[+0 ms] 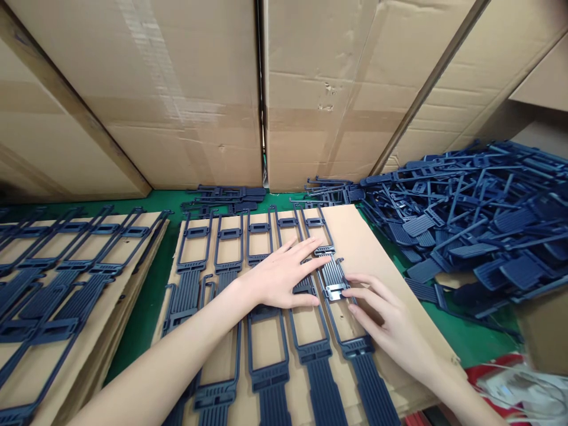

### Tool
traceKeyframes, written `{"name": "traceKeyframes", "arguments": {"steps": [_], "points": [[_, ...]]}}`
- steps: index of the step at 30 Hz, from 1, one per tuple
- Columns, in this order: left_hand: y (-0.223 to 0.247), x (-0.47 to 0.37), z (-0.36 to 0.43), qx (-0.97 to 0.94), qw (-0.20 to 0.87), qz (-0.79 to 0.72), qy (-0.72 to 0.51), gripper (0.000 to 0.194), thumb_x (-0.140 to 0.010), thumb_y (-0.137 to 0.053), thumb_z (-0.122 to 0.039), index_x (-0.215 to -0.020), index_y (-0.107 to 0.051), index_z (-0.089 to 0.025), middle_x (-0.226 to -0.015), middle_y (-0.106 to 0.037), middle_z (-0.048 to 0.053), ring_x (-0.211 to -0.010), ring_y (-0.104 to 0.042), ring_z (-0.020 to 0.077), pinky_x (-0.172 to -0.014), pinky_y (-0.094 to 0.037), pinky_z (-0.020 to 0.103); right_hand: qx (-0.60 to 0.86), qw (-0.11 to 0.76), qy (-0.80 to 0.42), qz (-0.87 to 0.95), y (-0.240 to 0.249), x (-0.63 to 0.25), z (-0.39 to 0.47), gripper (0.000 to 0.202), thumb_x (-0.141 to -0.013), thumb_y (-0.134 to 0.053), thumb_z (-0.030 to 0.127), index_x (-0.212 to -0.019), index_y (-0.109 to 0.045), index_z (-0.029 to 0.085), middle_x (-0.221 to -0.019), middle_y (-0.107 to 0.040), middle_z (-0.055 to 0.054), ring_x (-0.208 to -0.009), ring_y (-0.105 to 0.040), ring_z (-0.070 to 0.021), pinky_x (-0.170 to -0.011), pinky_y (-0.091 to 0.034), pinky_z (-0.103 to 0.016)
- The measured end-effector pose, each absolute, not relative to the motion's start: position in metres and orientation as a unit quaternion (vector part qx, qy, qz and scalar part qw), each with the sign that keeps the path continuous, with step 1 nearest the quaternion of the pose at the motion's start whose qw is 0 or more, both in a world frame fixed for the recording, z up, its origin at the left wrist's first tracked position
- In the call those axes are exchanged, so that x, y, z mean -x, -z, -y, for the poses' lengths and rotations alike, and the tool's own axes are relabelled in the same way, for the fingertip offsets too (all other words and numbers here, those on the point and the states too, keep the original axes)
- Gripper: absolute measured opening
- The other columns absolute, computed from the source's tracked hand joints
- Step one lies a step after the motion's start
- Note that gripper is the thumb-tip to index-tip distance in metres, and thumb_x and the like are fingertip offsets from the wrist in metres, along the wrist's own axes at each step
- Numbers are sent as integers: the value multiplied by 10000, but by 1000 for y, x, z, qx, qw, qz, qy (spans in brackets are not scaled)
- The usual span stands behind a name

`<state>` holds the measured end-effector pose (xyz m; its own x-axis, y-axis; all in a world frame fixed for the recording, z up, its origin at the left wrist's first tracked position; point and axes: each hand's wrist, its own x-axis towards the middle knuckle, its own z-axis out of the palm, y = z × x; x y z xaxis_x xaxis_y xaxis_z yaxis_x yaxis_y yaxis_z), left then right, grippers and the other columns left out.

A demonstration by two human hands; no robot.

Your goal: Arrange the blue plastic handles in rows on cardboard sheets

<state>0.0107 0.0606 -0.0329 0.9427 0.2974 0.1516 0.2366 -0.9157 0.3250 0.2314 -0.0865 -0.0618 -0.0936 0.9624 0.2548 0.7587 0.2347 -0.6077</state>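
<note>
Dark blue plastic frames with ribbed ends [268,343] lie in rows on a cardboard sheet [368,236]. My left hand [288,275] rests with fingers spread over the frames right of the middle, its fingertips near the upper part of the rightmost column. At that column my right hand [381,307] has its fingers apart, the fingertips touching or nearly touching the edge of a frame [335,275]. A shiny strip [336,291] shows on this frame, beside the right fingertips. Parts of several frames are hidden under my left hand and forearm.
Another cardboard stack with blue frames [133,290] stands at the left. A large heap of loose blue parts [465,219] lies at the right on the green surface [483,343]. Small piles [226,198] lie behind the sheet. Big cardboard boxes [199,89] line the back. A plastic bag [523,390] is at lower right.
</note>
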Motion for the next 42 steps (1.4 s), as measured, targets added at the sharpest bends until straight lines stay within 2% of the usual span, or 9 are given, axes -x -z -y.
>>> {"name": "traceKeyframes", "arguments": {"steps": [4,13,18,22,26,29,32,37,42], "points": [[33,-11,-59,-974,156,-135,-96,810,-811,-574,-653,-1458,-388,-202,-1566,-247,169,-1453,-206,338,-1165,-175,562,590,316,-166,724,65,-230,87,202,-952,-459,243,-1050,-635,260,-1271,-534,-93,-1190,-540,-219,-975,-486,-381],[31,-12,-58,-977,137,-146,-72,783,-817,-556,-666,-1419,-453,-176,-1565,-244,172,-1455,-207,325,-1169,-178,541,585,312,-172,729,69,-232,87,197,-955,-460,217,-1082,-601,268,-1285,-499,-84,-1222,-501,-208,-979,-466,-363],[31,-14,-56,-976,123,-161,-74,768,-843,-498,-681,-1430,-435,-190,-1556,-269,179,-1455,-217,308,-1168,-187,527,584,312,-162,732,68,-230,85,200,-956,-452,210,-1075,-605,260,-1274,-509,-85,-1196,-526,-196,-977,-467,-347],[34,-16,-55,-979,111,-143,-91,748,-854,-487,-674,-1437,-428,-209,-1570,-228,170,-1466,-170,313,-1170,-121,562,588,307,-152,732,66,-228,86,205,-957,-446,219,-1066,-616,254,-1272,-524,-86,-1200,-529,-200,-979,-467,-344],[35,-15,-56,-980,119,-142,-70,708,-873,-456,-670,-1438,-428,-245,-1584,-201,141,-1468,-167,299,-1171,-141,541,581,278,-145,751,58,-233,84,213,-958,-459,266,-1105,-614,252,-1267,-557,-87,-1203,-532,-211,-975,-472,-359],[34,-15,-56,-979,130,-147,-62,710,-868,-459,-676,-1430,-445,-243,-1582,-220,137,-1463,-188,307,-1172,-146,530,588,250,-79,765,50,-256,70,273,-950,-486,307,-1201,-573,242,-1248,-599,-82,-1194,-537,-227,-989,-449,-405],[34,-15,-56,-978,135,-147,-63,702,-868,-476,-663,-1422,-460,-233,-1577,-233,144,-1457,-203,321,-1170,-151,534,626,239,54,741,49,-295,44,297,-935,-499,343,-1173,-589,190,-1205,-632,-102,-1146,-564,-263,-972,-435,-450],[37,-15,-57,-977,139,-147,-71,701,-873,-462,-667,-1427,-450,-237,-1583,-215,138,-1462,-187,319,-1166,-145,549,694,86,229,677,62,-353,8,380,-868,-570,291,-1168,-596,58,-1251,-583,-217,-1154,-523,-360,-870,-440,-468],[39,-14,-57,-976,145,-148,-68,702,-873,-457,-670,-1433,-436,-247,-1590,-199,126,-1468,-170,308,-1168,-125,550,690,21,315,651,69,-373,0,231,-828,-609,216,-1018,-696,118,-1083,-656,-138,-942,-556,-308,-702,-409,-402]]}}
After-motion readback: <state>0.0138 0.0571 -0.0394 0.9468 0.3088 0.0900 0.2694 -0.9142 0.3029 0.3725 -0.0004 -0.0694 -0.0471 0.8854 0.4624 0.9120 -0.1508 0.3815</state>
